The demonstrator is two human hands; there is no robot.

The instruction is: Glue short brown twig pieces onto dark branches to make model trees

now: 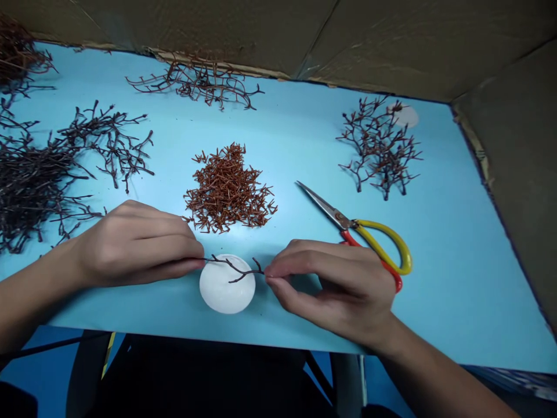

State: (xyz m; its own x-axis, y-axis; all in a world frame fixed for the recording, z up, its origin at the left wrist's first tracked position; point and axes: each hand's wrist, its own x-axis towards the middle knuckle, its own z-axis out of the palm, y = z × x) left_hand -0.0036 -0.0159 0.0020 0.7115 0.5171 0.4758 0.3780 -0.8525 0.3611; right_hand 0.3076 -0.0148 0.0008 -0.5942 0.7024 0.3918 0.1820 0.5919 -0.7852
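Observation:
My left hand (145, 247) pinches one end of a thin dark brown twig (237, 269), which has small side branches. At its other end my right hand (335, 284) closes thumb and forefinger on the twig tip. The twig stretches level between both hands, over a round white dish (227, 293) near the table's front edge. Whether the twig touches the dish I cannot tell. Just beyond the dish lies a heap of short reddish-brown bits (230, 188). Scissors (348, 223) with one yellow and one red handle lie partly under my right hand, blades pointing away to the left.
Dark branched twigs (32, 180) are piled at the left, with a reddish-brown bundle (20, 52) behind. More twigs lie at the back (204, 84) and right (380, 148), beside a white disc (407, 116). Brown cardboard walls (261, 35) border the light blue table (461, 249).

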